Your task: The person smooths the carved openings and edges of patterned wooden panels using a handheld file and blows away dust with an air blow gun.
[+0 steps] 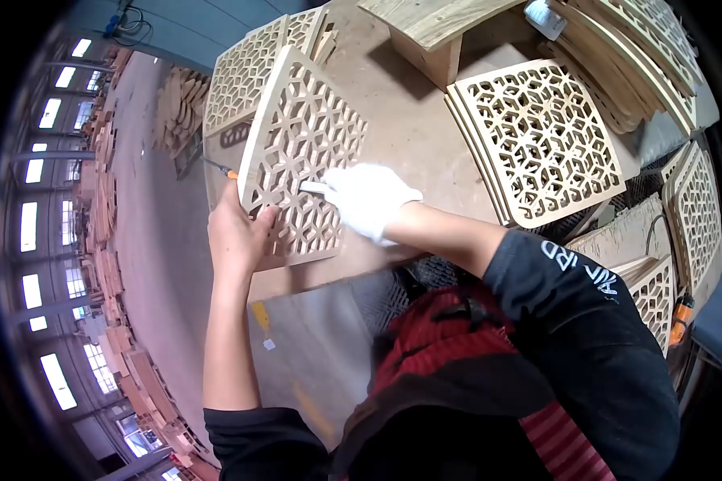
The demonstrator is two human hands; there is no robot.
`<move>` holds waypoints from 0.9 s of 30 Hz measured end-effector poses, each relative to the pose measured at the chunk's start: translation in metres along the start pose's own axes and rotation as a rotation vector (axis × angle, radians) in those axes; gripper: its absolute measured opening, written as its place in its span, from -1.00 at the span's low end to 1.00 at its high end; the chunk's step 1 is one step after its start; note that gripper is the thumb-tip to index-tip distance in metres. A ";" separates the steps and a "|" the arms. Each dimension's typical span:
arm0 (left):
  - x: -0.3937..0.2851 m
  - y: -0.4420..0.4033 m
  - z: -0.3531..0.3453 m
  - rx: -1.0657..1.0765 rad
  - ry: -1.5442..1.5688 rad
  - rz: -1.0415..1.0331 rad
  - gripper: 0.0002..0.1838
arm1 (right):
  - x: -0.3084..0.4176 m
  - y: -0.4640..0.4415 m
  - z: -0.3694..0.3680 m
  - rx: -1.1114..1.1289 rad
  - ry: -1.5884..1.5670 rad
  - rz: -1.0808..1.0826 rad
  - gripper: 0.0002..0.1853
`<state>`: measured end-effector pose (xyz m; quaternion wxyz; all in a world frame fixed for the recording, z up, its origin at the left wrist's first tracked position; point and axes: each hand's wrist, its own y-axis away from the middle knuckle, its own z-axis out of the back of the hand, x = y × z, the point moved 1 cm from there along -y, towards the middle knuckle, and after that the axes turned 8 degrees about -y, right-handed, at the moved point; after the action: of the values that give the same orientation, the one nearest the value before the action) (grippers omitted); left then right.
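A pale wooden lattice panel point(297, 160) stands tilted on the workbench, its thick plain edge toward the left. My bare left hand point(239, 228) grips its lower left edge, the thumb on the lattice face. My right hand point(365, 199), in a white glove, is closed round a small light-coloured strip, whose end lies against the lattice openings. The strip's exact kind cannot be made out. Just beyond my left hand, an orange-handled tool point(231, 174) with a thin shaft shows behind the panel's edge.
Stacked lattice panels point(537, 144) lie right of centre, with curved boards point(606, 88) behind them. A wooden stand point(433, 40) is at the back. More panels point(245, 72) lean at the back left. Another orange tool point(681, 321) is at far right.
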<state>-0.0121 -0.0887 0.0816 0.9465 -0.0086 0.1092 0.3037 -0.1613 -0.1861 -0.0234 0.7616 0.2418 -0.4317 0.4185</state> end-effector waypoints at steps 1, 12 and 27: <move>-0.005 0.002 0.002 0.009 -0.022 0.018 -0.59 | 0.006 -0.009 -0.004 -0.021 0.009 0.008 -0.70; -0.011 0.010 0.001 -0.043 -0.143 0.006 -0.63 | 0.014 -0.020 -0.014 0.004 0.000 -0.014 -0.70; -0.004 0.005 -0.005 -0.090 -0.136 -0.043 -0.66 | 0.020 -0.019 -0.021 -0.050 0.052 0.005 -0.73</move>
<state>-0.0193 -0.0869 0.0778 0.9566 -0.0326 0.0308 0.2880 -0.1302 -0.1723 -0.0171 0.7773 0.2107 -0.4228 0.4156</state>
